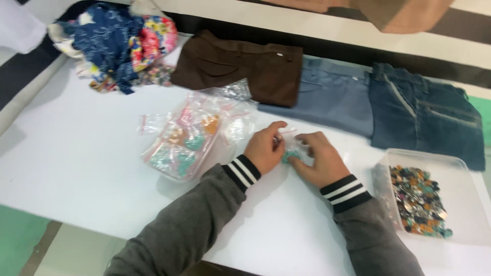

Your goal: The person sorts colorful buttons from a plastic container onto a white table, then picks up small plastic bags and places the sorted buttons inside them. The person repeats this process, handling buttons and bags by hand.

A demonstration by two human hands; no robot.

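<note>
A: On the white desk (76,153), two hands close together, both in grey sleeves with black and white cuffs.

B: Left hand (264,148)?

A: Fingers (277,128) bent in, pinching the top of a small clear bag (295,151) with teal bits inside.

B: Right hand (319,158)?

A: Curled over the same small bag, fingertips pressed on it. Both hands gripping it, not let go. Bag mostly hidden under the fingers, resting on the desk between the two hands.

B: Nearby?

A: Just left of the hands, a heap of clear bags (192,135) with pink zip edges, full of orange, pink and teal pieces. On the right, well apart from the hands, a clear plastic tub (463,194) holding lots of colourful buttons (418,200).

B: Further back?

A: Folded brown trousers (240,64), then light blue jeans (332,97), then dark blue jeans (429,115), side by side. Far left corner, a bundle of flowery cloth (120,43).
</note>
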